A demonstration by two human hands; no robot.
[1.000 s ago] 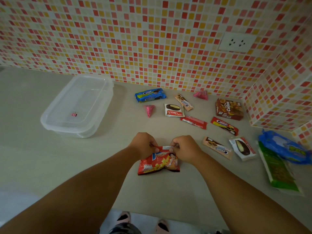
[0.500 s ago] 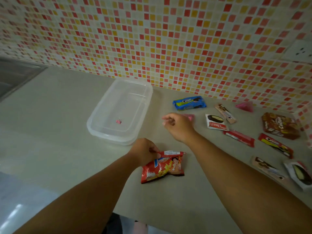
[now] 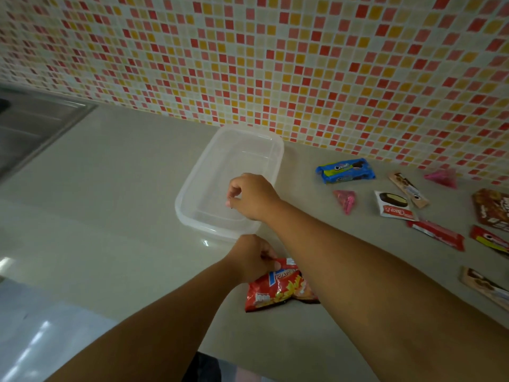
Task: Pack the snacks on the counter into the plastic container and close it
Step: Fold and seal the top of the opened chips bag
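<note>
A clear plastic container (image 3: pixel 184 194) stands on the counter near the tiled wall. My right hand (image 3: pixel 253 197) hovers over its near part with fingers curled and fingertips together; I cannot tell whether they pinch anything. My left hand (image 3: pixel 250 257) grips the top corner of a red potato-snack bag (image 3: pixel 275 290) lying in front of the container. Other snacks lie to the right: a blue cookie pack (image 3: pixel 345 170), a pink cone (image 3: pixel 345 199), a white choco-pie pack (image 3: pixel 395 205), a red stick pack (image 3: pixel 436 235).
Further right lie a beige wafer stick (image 3: pixel 409 190), a second pink cone (image 3: pixel 442 177), a brown box (image 3: pixel 493 209) and more packs at the frame edge. A steel sink (image 3: pixel 33 125) is set in the counter at far left. The tiled wall runs behind.
My right hand let go of the red bag's top and moved left to above the container. The left hand keeps hold of the bag. The view turned left.
</note>
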